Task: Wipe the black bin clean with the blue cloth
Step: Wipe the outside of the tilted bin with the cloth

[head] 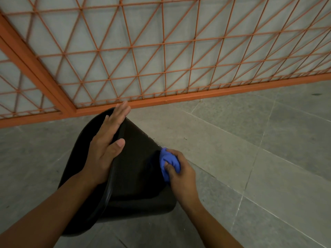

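Dim, even light; wide-angle bending at edges; slight softness throughout.

Utilitarian space, likely warehouse, storage area or service corridor; exact kind unclear. Evidence: orange-painted metal mesh partition with triangular wire lattice (161, 51) fills upper view, thick orange metal frame post (34, 68) at partition's left, orange bottom rail meets floor. Plain pale grey wall panel (114, 22) visible behind partition. Large grey stone-look floor tiles with thin pale joints (259, 140) spread in front of partition, bare, slightly scuffed. Dim, flat indoor lighting. No furniture in front of partition; industrial fencing, hard floor suggest non-domestic setting.
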{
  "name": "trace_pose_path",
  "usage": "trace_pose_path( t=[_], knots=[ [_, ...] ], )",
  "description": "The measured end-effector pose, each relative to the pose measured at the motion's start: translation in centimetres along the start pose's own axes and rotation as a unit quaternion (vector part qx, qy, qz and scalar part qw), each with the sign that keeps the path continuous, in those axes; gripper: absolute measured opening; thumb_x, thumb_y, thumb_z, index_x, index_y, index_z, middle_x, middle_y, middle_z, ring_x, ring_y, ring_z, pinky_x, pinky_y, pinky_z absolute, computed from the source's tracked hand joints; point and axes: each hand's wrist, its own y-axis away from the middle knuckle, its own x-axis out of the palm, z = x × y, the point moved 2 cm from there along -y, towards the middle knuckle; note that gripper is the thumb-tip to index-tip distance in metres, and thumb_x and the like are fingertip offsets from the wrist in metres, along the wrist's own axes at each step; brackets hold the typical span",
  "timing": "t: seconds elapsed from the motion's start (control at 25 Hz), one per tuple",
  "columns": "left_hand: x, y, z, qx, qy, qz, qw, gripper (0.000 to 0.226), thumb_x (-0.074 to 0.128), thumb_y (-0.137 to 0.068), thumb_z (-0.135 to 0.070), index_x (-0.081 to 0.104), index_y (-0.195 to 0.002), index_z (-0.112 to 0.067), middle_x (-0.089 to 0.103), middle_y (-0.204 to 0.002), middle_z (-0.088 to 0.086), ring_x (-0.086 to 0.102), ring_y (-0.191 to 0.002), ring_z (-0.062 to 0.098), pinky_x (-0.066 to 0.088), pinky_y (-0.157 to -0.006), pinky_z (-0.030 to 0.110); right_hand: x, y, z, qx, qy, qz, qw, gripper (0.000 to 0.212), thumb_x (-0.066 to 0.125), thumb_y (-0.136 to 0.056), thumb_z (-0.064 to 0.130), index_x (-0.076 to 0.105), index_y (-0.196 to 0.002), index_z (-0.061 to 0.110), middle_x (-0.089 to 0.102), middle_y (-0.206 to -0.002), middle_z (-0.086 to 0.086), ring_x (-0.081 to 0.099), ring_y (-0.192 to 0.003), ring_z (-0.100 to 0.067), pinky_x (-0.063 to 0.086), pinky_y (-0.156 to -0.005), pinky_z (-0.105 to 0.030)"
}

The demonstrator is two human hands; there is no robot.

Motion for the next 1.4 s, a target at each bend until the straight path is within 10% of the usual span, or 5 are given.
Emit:
trace_pose_path(
  t=[0.24,0.4,0.6,1.2,1.4],
  knots=[
    [0.5,0.0,-1.4,0.01,-0.056,0.009,0.998,0.083,0.022,-0.093,-0.07,0.03,-0.151,-0.011,0.023,-0.161,-0.005,0.017,-0.15,0.011,0.005,-0.123,0.031,-0.8,-0.9,-2.2,0.099,0.013,-0.051,0.994,0.018,0.048,-0.094,0.02,0.052,-0.111,0.024,0.055,-0.103,0.006,0.057,-0.103,-0.018,0.04,-0.077,-0.014],
    [0.7,-0.1,-1.4,0.013,-0.025,0.03,0.999,0.083,0.026,-0.094,-0.068,0.025,-0.152,-0.008,0.017,-0.163,-0.001,0.015,-0.15,0.014,0.004,-0.122,0.029,-0.6,0.5,0.0,0.008,0.014,-0.009,1.0,0.023,0.052,-0.091,0.018,0.056,-0.114,0.024,0.058,-0.102,0.017,0.054,-0.097,0.003,0.038,-0.086,-0.006],
    [0.9,-0.4,-1.6,0.014,-0.004,0.029,0.999,0.082,0.031,-0.093,-0.066,0.028,-0.15,-0.008,0.021,-0.162,0.002,0.016,-0.15,0.018,0.008,-0.123,0.043,-1.3,-3.2,-1.8,0.07,0.025,-0.027,0.997,0.015,0.051,-0.092,0.016,0.056,-0.105,0.02,0.059,-0.096,0.005,0.06,-0.095,-0.015,0.043,-0.077,-0.015],
    [0.4,-0.3,-0.9,0.012,0.029,0.017,0.999,0.077,0.036,-0.094,-0.065,0.029,-0.149,-0.012,0.021,-0.161,-0.003,0.015,-0.151,0.017,0.012,-0.123,0.042,0.2,-2.7,4.9,-0.089,0.005,0.041,0.995,0.023,0.054,-0.089,0.014,0.056,-0.11,0.024,0.057,-0.099,0.02,0.053,-0.092,0.009,0.04,-0.082,-0.005],
    [0.4,-0.3,-1.0,0.023,0.013,0.02,0.999,0.078,0.035,-0.093,-0.065,0.032,-0.15,-0.012,0.024,-0.161,-0.001,0.018,-0.15,0.019,0.01,-0.122,0.044,-0.3,-3.6,3.6,0.002,0.009,-0.003,1.0,0.017,0.053,-0.09,0.011,0.057,-0.105,0.019,0.057,-0.09,0.012,0.056,-0.081,-0.001,0.041,-0.068,-0.008]
  ],
)
